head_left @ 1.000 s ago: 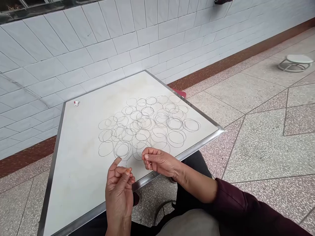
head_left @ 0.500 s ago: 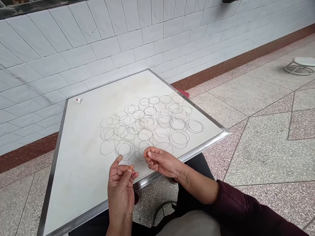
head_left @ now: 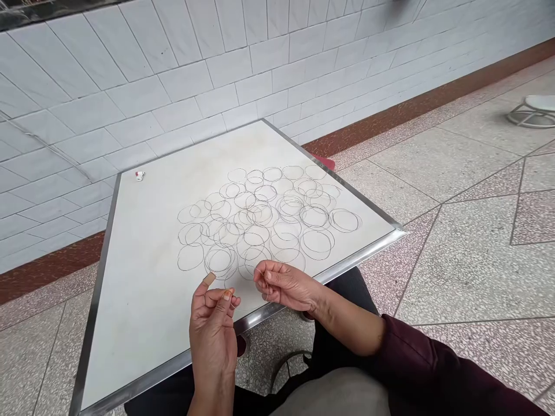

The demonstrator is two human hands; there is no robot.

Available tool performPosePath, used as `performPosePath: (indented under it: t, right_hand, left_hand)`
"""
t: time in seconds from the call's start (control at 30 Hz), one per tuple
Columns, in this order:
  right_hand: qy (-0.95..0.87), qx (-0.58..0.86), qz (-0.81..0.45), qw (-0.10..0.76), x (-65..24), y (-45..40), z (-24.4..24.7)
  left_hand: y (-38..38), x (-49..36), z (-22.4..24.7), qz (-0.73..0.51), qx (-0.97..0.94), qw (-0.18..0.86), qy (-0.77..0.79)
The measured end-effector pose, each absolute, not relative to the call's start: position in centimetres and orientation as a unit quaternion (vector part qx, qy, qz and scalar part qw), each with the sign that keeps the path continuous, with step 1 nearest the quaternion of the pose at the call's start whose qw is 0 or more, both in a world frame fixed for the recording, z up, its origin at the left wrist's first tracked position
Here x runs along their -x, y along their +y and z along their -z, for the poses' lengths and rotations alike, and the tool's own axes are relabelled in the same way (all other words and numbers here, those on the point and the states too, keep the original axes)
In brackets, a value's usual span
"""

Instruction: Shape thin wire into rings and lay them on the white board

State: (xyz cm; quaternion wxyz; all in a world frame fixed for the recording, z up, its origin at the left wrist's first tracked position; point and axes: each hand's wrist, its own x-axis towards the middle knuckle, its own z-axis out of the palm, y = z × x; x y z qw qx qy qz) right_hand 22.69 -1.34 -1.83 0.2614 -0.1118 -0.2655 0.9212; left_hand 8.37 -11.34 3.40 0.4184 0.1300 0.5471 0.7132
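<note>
Many thin wire rings [head_left: 314, 217] lie overlapping across the white table [head_left: 143, 254]. Above the table's near edge, my left hand [head_left: 215, 320] pinches a thin wire between thumb and forefinger; a tan wrap covers one fingertip. To its right, my right hand [head_left: 284, 286] is closed on a thin wire too, its thumb pressed to the curled fingers. A fine curve of wire shows beside the right fingers. Whether both hands hold one and the same wire cannot be made out.
A small red and white object [head_left: 139, 175] sits at the table's far left corner. A tiled wall [head_left: 182, 124] runs behind. On the floor at the far right stands a round stool [head_left: 535, 110]; something red [head_left: 325, 163] shows past the table's right edge.
The view has shifted slightly. My right thumb has moved a little along the fingers, and the wire curve between the hands is less visible.
</note>
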Motion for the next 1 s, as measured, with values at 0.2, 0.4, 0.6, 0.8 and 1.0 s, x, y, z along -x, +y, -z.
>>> performPosePath:
  t: [0.2, 0.4, 0.6, 0.8, 1.0]
  right_hand:
    - [-0.258, 0.130, -0.923, 0.253, -22.64, -1.23, 2.25]
    - [-0.245, 0.140, -0.922, 0.265, -22.48, -1.25, 1.99]
    - [-0.249, 0.139, -0.922, 0.261, -22.53, -1.20, 1.59]
    - [-0.266, 0.136, -0.919, 0.258, -22.44, -1.14, 1.61]
    - [-0.264, 0.151, -0.916, 0.261, -22.26, -1.21, 1.70]
  left_hand:
    - [-11.40, -8.36, -3.22, -0.712, -0.145, 0.394, 0.563]
    - [-11.42, -8.31, -3.25, -0.704, -0.168, 0.386, 0.572]
    - [-11.41, -8.05, -3.23, -0.699, -0.166, 0.377, 0.584]
    - [-11.36, -8.04, -3.26, -0.697, -0.172, 0.377, 0.585]
    - [-11.30, -8.02, -3.04, -0.702, -0.174, 0.380, 0.577]
